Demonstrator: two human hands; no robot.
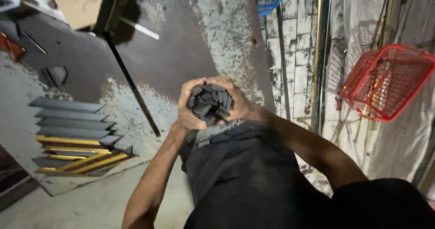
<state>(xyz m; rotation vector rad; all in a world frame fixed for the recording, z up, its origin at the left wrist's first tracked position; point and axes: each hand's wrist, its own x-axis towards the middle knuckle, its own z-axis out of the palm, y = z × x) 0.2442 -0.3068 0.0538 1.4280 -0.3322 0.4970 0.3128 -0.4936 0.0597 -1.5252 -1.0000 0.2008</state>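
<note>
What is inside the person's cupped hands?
A tight bundle of dark grey flat strips, seen end-on, is gripped between the left hand and right hand. Their lengths run down behind the fingers and are hidden, so how long they are cannot be seen.

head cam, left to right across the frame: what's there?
Stack of grey and yellow strips → thin black rod → left hand → bundle of dark flat pieces → right hand → upright metal poles → red basket.
</note>
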